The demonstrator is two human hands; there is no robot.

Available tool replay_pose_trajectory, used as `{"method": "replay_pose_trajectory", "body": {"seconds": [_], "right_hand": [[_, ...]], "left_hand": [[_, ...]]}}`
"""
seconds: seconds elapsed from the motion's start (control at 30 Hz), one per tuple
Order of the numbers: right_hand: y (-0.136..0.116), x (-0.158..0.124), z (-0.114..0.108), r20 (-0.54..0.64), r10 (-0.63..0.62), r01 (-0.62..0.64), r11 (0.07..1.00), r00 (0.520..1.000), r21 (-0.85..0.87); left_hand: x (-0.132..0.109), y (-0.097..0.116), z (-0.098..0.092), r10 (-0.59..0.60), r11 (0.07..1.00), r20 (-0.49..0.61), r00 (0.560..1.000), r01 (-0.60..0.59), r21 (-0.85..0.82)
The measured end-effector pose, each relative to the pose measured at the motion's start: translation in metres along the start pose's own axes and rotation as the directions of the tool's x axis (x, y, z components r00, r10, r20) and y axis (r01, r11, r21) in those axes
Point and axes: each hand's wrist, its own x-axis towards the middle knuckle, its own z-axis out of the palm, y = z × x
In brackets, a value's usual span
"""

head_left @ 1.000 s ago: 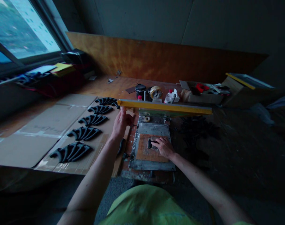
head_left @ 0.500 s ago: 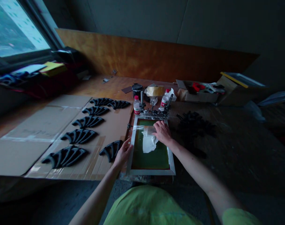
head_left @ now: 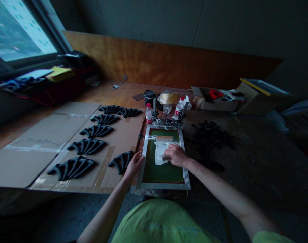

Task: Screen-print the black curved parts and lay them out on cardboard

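Note:
A screen-printing frame (head_left: pixel 144 157) with a green mesh lies flat on the workbench in front of me. White ink (head_left: pixel 159 149) is spread over the mesh's middle. My right hand (head_left: pixel 176 155) is closed on a small squeegee (head_left: pixel 165 157) pressed on the mesh at the ink's near edge. My left hand (head_left: pixel 134 165) grips the frame's left rail. Just left of that hand a black fan-shaped part (head_left: pixel 121 160) lies on cardboard.
Several more black fan-shaped parts (head_left: pixel 87 146) lie in rows on the cardboard sheet (head_left: pixel 40 141) to the left. Bottles (head_left: pixel 149 113), a dark jar (head_left: pixel 149 96) and tape stand behind the frame. A dark pile of parts (head_left: pixel 209 135) sits right of it; open boxes (head_left: pixel 217 101) at back right.
The frame, raised a second ago over a plate, now lies flat. My left hand moved to its left rail. My right hand has drawn the squeegee toward me across the ink.

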Motion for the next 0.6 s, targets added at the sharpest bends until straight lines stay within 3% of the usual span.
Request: {"method": "replay_pose_trajectory", "body": {"seconds": [0.1, 0.2, 0.27, 0.37, 0.5, 0.6], "right_hand": [[-0.009, -0.007, 0.015, -0.109, 0.031, -0.034, 0.999, 0.994, -0.024], [-0.014, -0.018, 0.025, -0.103, -0.022, 0.023, 1.000, 0.994, 0.016], [-0.011, -0.015, 0.020, -0.098, 0.014, -0.009, 0.999, 0.995, 0.048], [0.001, 0.010, -0.001, -0.171, 0.178, -0.168, 0.983, 0.969, 0.069], [0.038, 0.036, -0.044, -0.286, 0.375, -0.361, 0.927, 0.882, 0.102], [0.080, 0.022, -0.068, -0.393, 0.555, -0.501, 0.831, 0.733, 0.241]], "left_hand": [[-0.004, 0.007, 0.000, -0.008, 1.000, 0.000, 1.000, 0.008, 0.009], [-0.005, 0.010, 0.001, -0.022, 1.000, -0.020, 1.000, 0.023, 0.011], [-0.006, 0.013, 0.002, -0.036, 0.999, -0.034, 0.999, 0.037, 0.007], [-0.009, 0.026, 0.002, -0.052, 0.999, -0.032, 0.998, 0.051, -0.012], [-0.020, 0.065, -0.001, 0.004, 1.000, -0.050, 0.999, -0.004, 0.000], [-0.022, 0.103, 0.002, 0.133, 0.991, -0.117, 0.984, -0.134, 0.002]]}}
